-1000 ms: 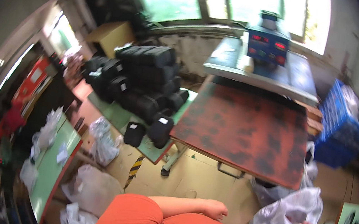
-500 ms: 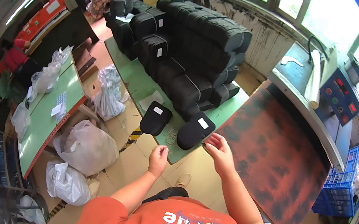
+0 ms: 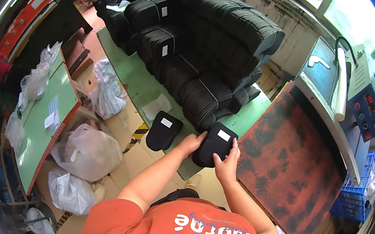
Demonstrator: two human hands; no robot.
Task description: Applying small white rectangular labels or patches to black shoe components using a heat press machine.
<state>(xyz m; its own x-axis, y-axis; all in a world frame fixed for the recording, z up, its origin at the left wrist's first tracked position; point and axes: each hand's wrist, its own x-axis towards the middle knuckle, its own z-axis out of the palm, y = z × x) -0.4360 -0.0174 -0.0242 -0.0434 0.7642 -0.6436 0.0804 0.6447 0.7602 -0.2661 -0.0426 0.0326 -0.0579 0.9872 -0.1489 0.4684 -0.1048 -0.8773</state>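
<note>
A stack of black, rounded pads [image 3: 212, 145] with a white label on top lies at the near end of the green table. My left hand [image 3: 191, 144] presses its fingertips against the stack's left edge. From the right, my right hand [image 3: 227, 164] grips the stack's near corner, thumb on top and fingers along the side. Left of my left hand lies a second labelled black pad stack [image 3: 163, 132], untouched. Large piles of similar black pads [image 3: 193, 77], some bundled with light bands, rise just beyond my hands.
A press machine [image 3: 343, 98] with a reddish, black-stained board [image 3: 293, 165] stands to the right, a blue crate [image 3: 352, 200] beside it. Another green table [image 3: 46, 116] is on the left. Plastic bags [image 3: 86, 151] sit on the floor between the tables. White paper [image 3: 157, 106] lies near the piles.
Both hands have moved forward and come together onto the right-hand black pad stack; before, they were apart and off it. The loose pale bands beside it are now out of sight.
</note>
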